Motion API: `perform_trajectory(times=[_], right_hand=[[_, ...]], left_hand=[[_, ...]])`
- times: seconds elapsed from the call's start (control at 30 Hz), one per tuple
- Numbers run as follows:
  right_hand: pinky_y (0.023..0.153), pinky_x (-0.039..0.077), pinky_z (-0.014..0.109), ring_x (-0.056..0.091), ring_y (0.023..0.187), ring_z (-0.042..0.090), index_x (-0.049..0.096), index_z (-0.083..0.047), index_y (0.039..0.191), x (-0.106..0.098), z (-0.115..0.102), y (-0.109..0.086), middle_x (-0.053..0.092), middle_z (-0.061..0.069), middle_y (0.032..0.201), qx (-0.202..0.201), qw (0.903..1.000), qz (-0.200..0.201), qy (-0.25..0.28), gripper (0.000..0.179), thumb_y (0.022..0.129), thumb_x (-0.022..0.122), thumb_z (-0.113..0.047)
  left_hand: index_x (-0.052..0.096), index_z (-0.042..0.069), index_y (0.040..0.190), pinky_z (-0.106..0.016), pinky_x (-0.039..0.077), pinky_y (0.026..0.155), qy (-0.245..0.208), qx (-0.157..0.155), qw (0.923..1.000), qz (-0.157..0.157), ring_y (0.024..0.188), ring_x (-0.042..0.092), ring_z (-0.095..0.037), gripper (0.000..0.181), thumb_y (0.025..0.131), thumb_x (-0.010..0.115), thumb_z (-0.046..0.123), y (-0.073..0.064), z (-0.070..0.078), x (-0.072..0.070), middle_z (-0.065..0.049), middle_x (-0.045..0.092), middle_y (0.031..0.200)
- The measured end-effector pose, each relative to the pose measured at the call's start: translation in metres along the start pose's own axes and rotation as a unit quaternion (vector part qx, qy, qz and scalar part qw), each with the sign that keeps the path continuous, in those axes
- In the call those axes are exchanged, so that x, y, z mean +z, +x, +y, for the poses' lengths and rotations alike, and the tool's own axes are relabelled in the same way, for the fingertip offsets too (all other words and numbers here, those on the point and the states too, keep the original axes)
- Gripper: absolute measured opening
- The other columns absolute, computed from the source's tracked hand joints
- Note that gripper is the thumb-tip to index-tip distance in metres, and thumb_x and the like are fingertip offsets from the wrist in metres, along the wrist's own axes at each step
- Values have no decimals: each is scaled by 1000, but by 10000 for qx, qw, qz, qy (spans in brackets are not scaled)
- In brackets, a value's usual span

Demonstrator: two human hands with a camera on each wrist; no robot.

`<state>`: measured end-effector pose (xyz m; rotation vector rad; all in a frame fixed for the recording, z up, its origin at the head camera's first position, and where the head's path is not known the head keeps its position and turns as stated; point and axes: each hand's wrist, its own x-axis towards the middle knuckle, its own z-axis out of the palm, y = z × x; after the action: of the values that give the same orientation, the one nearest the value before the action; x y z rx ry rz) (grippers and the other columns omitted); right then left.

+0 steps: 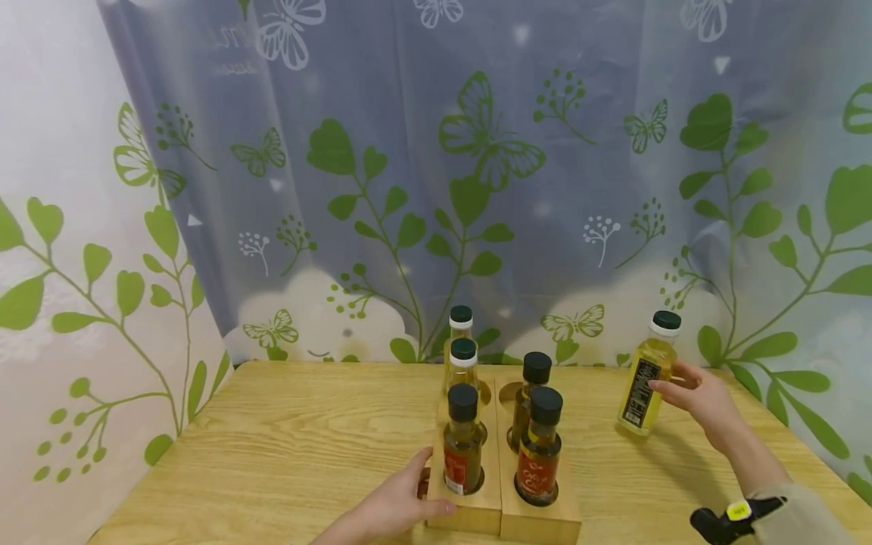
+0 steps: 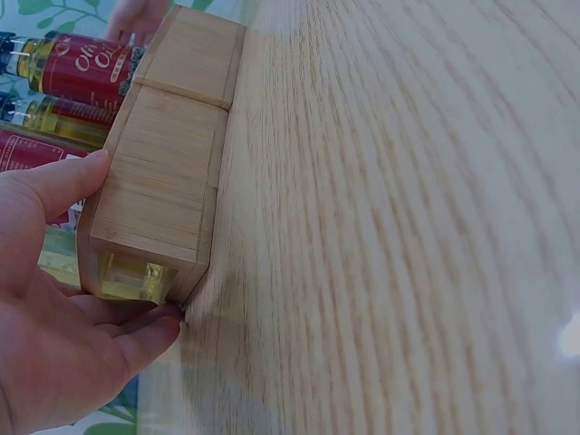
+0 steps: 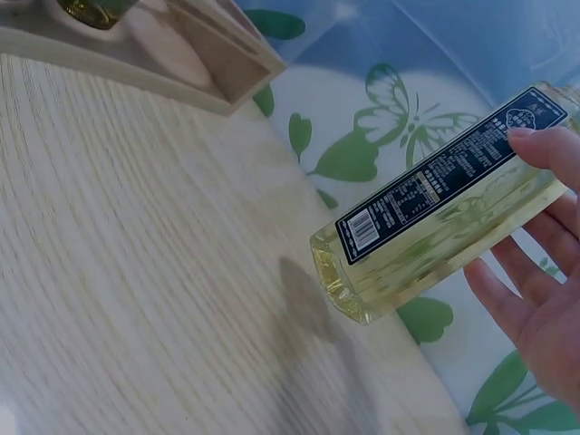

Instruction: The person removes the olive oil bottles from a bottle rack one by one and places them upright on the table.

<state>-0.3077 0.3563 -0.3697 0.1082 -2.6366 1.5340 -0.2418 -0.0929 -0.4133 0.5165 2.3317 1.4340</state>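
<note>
Possibly the bottle (image 1: 643,390), pinched by the right hand (image 1: 705,397), slips on smooth sides; the left hand (image 1: 395,496) grips the rack (image 1: 538,527).

The black-labelled bottle (image 1: 646,389) is pale yellow with a dark green-and-white cap (image 1: 666,323), black-capped bottles (image 1: 537,469) have red labels (image 1: 534,474), worktop (image 1: 306,424) is streaky tan, curtain (image 1: 381,91) blue-grey with green leaves and butterflies.

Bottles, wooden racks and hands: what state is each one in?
Pale oil bottle: capped, tilted, held off to the side of the racks
Right hand: gripping that bottle
Left hand: holding the left rack
Left rack: three bottles standing in it
Right rack: against the left one; two bottles in, far hole empty
Two green-capped bottles: closed, upright
Three black-capped bottles: closed, upright
</note>
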Motion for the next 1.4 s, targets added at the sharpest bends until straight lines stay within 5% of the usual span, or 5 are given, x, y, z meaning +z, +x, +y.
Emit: perform_trajectory(times=[0.3, 0.47, 0.7, 1.2, 1.4], right_hand=[[86, 49, 32, 55, 98, 6, 6, 19, 140, -4, 11, -1, 21, 42, 137, -44, 9999, 40, -112, 83, 94, 56, -29], [85, 50, 32, 48, 114, 34, 8, 19, 139, -3, 16, -1, 23, 42, 136, -79, 9999, 20, -150, 80, 95, 55, -28], [83, 49, 22, 42, 82, -19, 1, 17, 141, -4, 23, 0, 14, 43, 139, 40, 9992, -43, 398, 83, 95, 56, -26], [81, 49, 18, 49, 87, -16, 5, 21, 138, -4, 26, 3, 20, 44, 135, -371, 9962, -169, 768, 72, 96, 52, -15], [76, 51, 19, 57, 88, -6, 30, 6, 138, -10, 31, -3, 55, -13, 108, -665, 9867, -184, 1470, 51, 95, 53, -8]], left_hand=[[14, -10, 143, -54, 38, 94, -69, -85, 9999, -24, 121, 42, -43, 91, 83, 72, 26, 0, 0, 0, -33, 37, 135], [16, -9, 144, -55, 38, 94, -110, -253, 9996, -50, 121, 42, -43, 90, 83, 72, 28, 0, 1, 0, -32, 34, 137], [17, -8, 144, -55, 38, 94, -101, -254, 9996, -72, 121, 42, -43, 91, 82, 72, 30, 0, 4, 0, -32, 35, 137], [16, -9, 143, -55, 36, 96, -61, -173, 9998, -4, 121, 41, -43, 90, 82, 72, 25, 0, 3, 1, -33, 37, 135], [17, -9, 143, -55, 37, 96, 5, -191, 9998, 43, 121, 41, -43, 90, 82, 72, 26, -1, 3, -1, -33, 39, 134]])
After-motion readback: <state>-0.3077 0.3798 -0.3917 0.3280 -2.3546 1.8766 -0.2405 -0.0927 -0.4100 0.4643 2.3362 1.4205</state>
